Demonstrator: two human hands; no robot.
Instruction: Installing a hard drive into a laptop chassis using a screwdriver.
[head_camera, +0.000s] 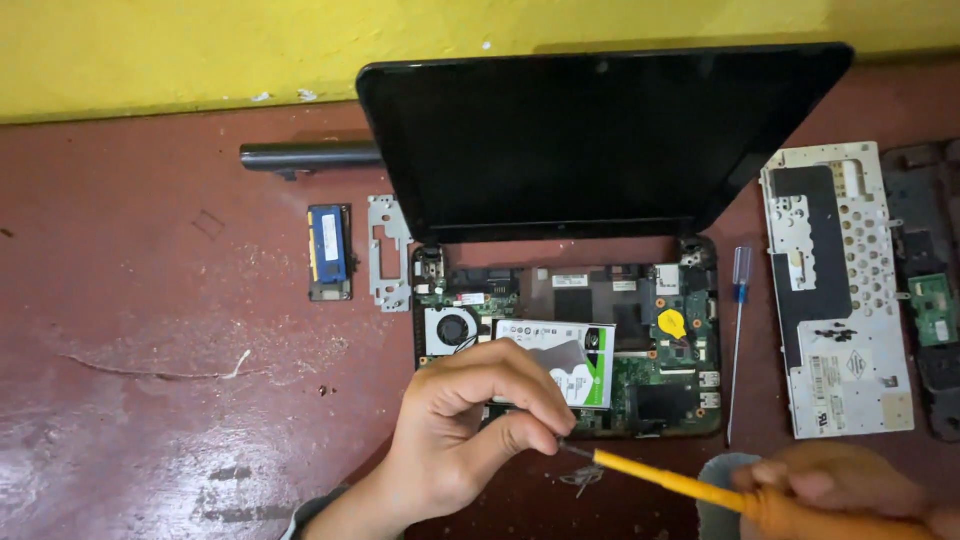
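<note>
Orange-handled screwdriver (690, 488) slanting across the lower right, yellow shank pointing left and up, dark metal tip meeting the left hand (470, 430) just below the front edge of an opened laptop base (690, 400). Left fingers (520, 385) curled, thumb and forefinger pinched together right at the tip; whether anything small sits between them, impossible to tell. Right hand (840, 485) wrapped tight round the handle at the bottom edge of view, blurred. Green circuit board laid bare inside the base, round fan (453, 328) at its left, yellow coin-cell disc (672, 323) toward the right, silver hard drive (570, 355) with a green-and-white label lying tilted over the middle, partly behind the left knuckles. Black screen (590, 130) tipped back toward the yellow wall (180, 50). Blue-handled screwdriver (738, 330) just beside the base's right edge; removed keyboard (840, 290) lying face down further right, near a dark panel (930, 290). Left of the base: metal bracket (389, 252), blue memory stick (329, 250), long black battery (310, 155). Wide bare stretch of worn red table (150, 380) on the left.
</note>
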